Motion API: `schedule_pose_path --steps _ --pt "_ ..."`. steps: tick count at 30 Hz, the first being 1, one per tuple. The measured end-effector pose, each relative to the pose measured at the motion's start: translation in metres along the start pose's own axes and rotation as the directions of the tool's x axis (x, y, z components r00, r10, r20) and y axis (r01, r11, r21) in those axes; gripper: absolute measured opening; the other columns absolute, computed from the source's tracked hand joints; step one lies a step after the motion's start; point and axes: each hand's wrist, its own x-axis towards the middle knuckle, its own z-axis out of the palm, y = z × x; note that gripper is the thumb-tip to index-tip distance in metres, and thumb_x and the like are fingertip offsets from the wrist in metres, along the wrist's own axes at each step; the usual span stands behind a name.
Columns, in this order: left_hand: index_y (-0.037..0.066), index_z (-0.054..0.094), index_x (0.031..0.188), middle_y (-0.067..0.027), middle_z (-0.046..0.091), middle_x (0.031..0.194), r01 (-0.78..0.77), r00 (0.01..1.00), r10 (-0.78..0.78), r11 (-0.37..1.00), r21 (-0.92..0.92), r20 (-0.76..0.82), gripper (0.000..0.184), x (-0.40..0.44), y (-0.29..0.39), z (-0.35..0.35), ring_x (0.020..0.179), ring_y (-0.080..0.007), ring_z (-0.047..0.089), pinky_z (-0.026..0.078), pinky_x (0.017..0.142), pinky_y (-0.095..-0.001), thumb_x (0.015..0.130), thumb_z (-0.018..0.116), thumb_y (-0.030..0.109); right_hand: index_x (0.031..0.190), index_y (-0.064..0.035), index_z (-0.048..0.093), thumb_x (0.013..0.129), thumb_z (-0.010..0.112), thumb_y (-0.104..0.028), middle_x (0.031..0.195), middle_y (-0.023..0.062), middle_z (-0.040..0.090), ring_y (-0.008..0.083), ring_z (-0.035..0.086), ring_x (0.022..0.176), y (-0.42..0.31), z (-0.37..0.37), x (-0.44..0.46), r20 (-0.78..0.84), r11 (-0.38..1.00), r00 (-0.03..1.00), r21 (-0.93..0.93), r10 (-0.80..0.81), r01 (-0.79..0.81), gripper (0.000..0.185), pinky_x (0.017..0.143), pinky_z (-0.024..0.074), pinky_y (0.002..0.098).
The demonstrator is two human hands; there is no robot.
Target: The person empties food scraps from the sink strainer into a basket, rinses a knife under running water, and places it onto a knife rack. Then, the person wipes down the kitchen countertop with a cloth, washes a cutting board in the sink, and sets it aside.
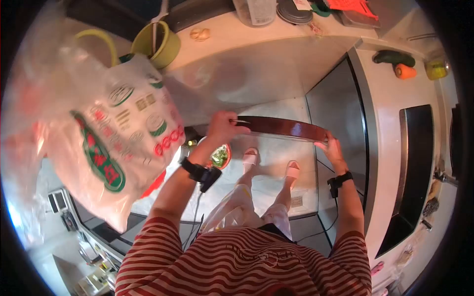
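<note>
Both my hands hold a long, glossy reddish-brown flat piece [284,127], seen nearly edge-on above the floor; its exact kind I cannot make out. My left hand [223,129] is closed on its left end, beside a thin silvery strip [240,121]. At the right end, the fingers of my right hand [332,149] wrap the edge. Below my left hand a round container [220,157] with green leafy pieces stands low down, partly hidden by my forearm. A big white plastic bag [121,133] with red and green print fills the space left of my left arm.
A green bucket [168,47] and a clear plastic container [256,12] stand on the far counter, along with black lids [295,12]. On the right counter lie a dark green vegetable [393,57], a carrot [406,72] and a yellowish jar [436,69], near a dark sunken basin [412,163].
</note>
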Motion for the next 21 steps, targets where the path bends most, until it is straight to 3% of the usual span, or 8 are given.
schedule_pose_path --steps 2,4,6,8,10,12,18,21 --pt "0.004 0.056 0.056 -0.0126 0.054 0.056 -0.032 0.999 0.030 0.993 0.116 0.017 0.037 0.018 0.001 0.045 0.053 -0.0249 0.053 0.041 0.050 -0.0327 0.057 0.076 0.036 0.105 -0.0012 0.053 0.075 0.065 -0.028 0.094 0.0208 0.060 0.0330 0.060 0.085 0.012 0.025 0.001 -0.019 0.994 0.998 0.087 0.065 -0.063 0.042 0.070 0.0477 0.0351" --pt "0.006 0.060 0.064 -0.0138 0.058 0.064 -0.050 0.996 0.034 0.976 0.211 0.079 0.035 0.036 -0.003 0.100 0.062 -0.0279 0.056 0.043 0.055 -0.0359 0.060 0.073 0.039 0.100 -0.0015 0.058 0.080 0.059 -0.021 0.090 0.0196 0.061 0.0325 0.061 0.079 0.003 0.037 -0.009 -0.046 0.977 0.986 0.152 0.158 -0.150 0.028 0.066 0.0482 0.0349" --pt "0.007 0.064 0.071 -0.0151 0.061 0.073 -0.082 0.990 0.044 0.952 0.295 0.132 0.036 0.055 -0.037 0.140 0.071 -0.0309 0.059 0.045 0.060 -0.0391 0.062 0.070 0.042 0.098 -0.0016 0.058 0.080 0.059 -0.021 0.086 0.0192 0.061 0.0313 0.061 0.074 0.029 0.064 -0.040 -0.123 0.986 0.992 0.164 0.042 -0.021 0.027 0.063 0.0483 0.0352" --pt "0.008 0.065 0.079 -0.0145 0.062 0.080 0.003 0.992 -0.039 0.956 0.293 0.118 0.036 0.076 -0.086 0.175 0.080 -0.0308 0.059 0.046 0.068 -0.0416 0.066 0.067 0.041 0.098 0.0020 0.057 0.080 0.058 -0.017 0.086 0.0180 0.063 0.0239 0.062 0.078 0.024 0.054 -0.089 0.038 0.986 0.987 0.054 0.153 -0.155 0.026 0.069 0.0471 0.0313" --pt "0.008 0.065 0.078 -0.0156 0.062 0.079 0.049 0.979 -0.120 0.923 0.382 0.163 0.035 0.093 -0.121 0.164 0.080 -0.0327 0.059 0.046 0.071 -0.0429 0.069 0.063 0.041 0.094 0.0038 0.057 0.079 0.060 -0.013 0.080 0.0132 0.063 0.0186 0.061 0.069 0.039 0.058 -0.141 0.018 0.941 0.954 0.159 0.300 -0.299 0.023 0.064 0.0479 0.0288" --pt "0.007 0.064 0.076 -0.0165 0.061 0.079 0.120 0.966 -0.201 0.906 0.406 0.161 0.035 0.107 -0.138 0.144 0.080 -0.0338 0.058 0.046 0.071 -0.0425 0.073 0.060 0.042 0.093 0.0006 0.057 0.082 0.058 -0.016 0.079 0.0090 0.063 0.0162 0.061 0.065 0.071 0.072 -0.199 0.069 0.737 0.856 0.476 0.513 -0.480 0.020 0.058 0.0476 0.0271" --pt "0.008 0.063 0.079 -0.0165 0.061 0.083 0.055 0.948 -0.187 0.894 0.445 0.257 0.035 0.139 -0.179 0.163 0.083 -0.0352 0.058 0.046 0.072 -0.0440 0.076 0.056 0.043 0.087 -0.0025 0.058 0.084 0.055 -0.021 0.074 0.0037 0.060 0.0116 0.059 0.062 0.099 0.075 -0.270 0.225 0.411 0.548 0.454 0.805 -0.790 0.019 0.047 0.0455 0.0250" --pt "0.010 0.062 0.084 -0.0160 0.061 0.086 0.121 0.926 -0.262 0.889 0.442 0.271 0.034 0.139 -0.188 0.170 0.086 -0.0353 0.057 0.045 0.074 -0.0446 0.078 0.055 0.042 0.086 -0.0029 0.058 0.085 0.053 -0.022 0.074 0.0038 0.060 0.0114 0.059 0.061 0.119 0.078 -0.275 0.165 0.590 0.696 0.417 0.699 -0.692 0.020 0.048 0.0453 0.0240"
